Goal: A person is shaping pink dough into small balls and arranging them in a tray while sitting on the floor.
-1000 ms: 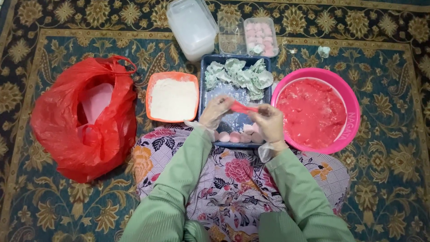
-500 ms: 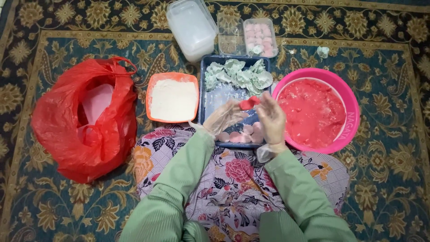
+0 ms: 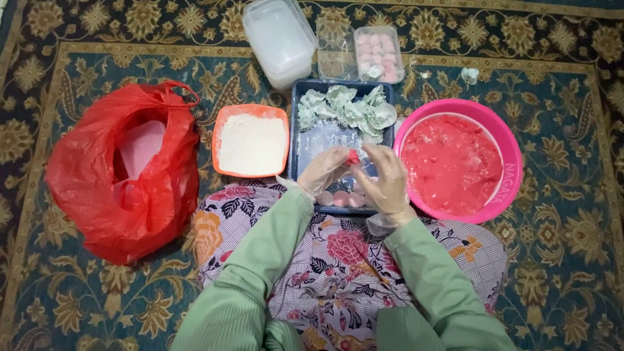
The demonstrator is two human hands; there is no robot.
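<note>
My left hand (image 3: pixel 327 170) and my right hand (image 3: pixel 387 179), both in clear plastic gloves, meet over the near half of a dark blue tray (image 3: pixel 296 123). Together they pinch a small red piece of dough (image 3: pixel 352 157) between their fingertips. The tray holds crumpled pale green wrappers (image 3: pixel 351 107) at its far end and several pink dough balls (image 3: pixel 341 198) at its near edge, partly hidden by my hands. A pink bowl (image 3: pixel 513 162) of red dough (image 3: pixel 452 162) sits just right of my right hand. An orange dish of white flour (image 3: pixel 252 142) sits left of the tray.
A red plastic bag (image 3: pixel 120 172) lies open at the left on the patterned carpet. Beyond the tray stand a white lidded container (image 3: pixel 279 39) and two clear boxes, one with pink balls (image 3: pixel 378 53). A crumpled scrap (image 3: pixel 469 75) lies at the far right.
My hands have drawn closer together over the tray. The stretched red strip between them has been gathered into a small lump at my fingertips.
</note>
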